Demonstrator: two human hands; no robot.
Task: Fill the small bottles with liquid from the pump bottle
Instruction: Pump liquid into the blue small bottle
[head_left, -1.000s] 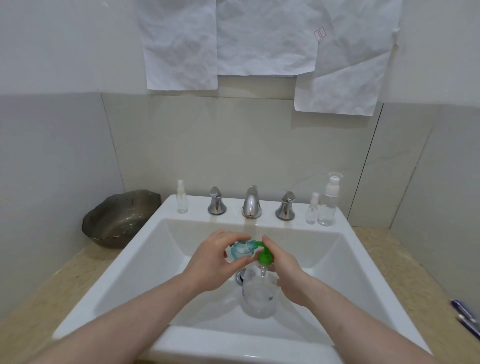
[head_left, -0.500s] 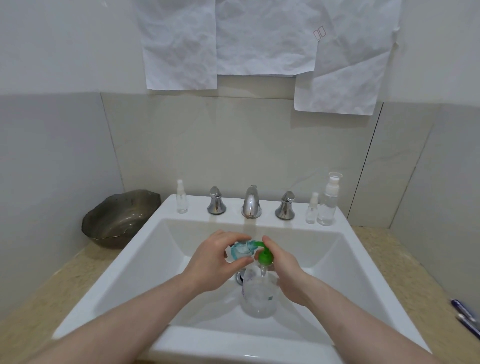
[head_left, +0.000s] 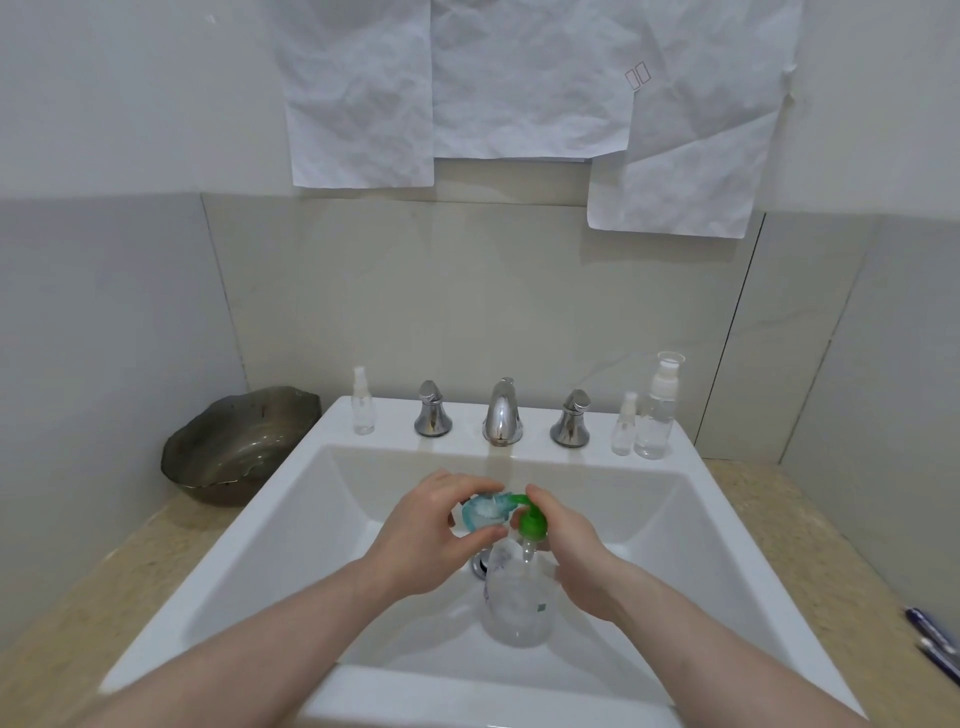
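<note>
While the left hand is holding a small teal bottle just left of frame centre, everything here is coming down to whether the green spout is pointing into that bottle's mouth. Fingers and thumb are curling round the little bottle, fingers over the top and thumb underneath, and the opening seems to be facing right toward the nozzle, though it's too blurry to say whether the tip is actually inside or just touching the rim.

The right hand is wrapping round the neck of the pump bottle, with a finger sitting on top of the green pump head. That bottle is standing in the sink, long axis running from the lower middle of the frame up toward the centre, spout sticking out to the left. So the small bottle is lying directly left of the right-hand fingers, basically touching distance, and the left hand is the nearer one to it.

My guess is the press is going straight down along that axis, so the small bottle needs keeping steady under the tip or liquid is going down the drain.

Three more small clear bottles are waiting on the back ledge: one left of the faucet, and two on the right side.
</note>
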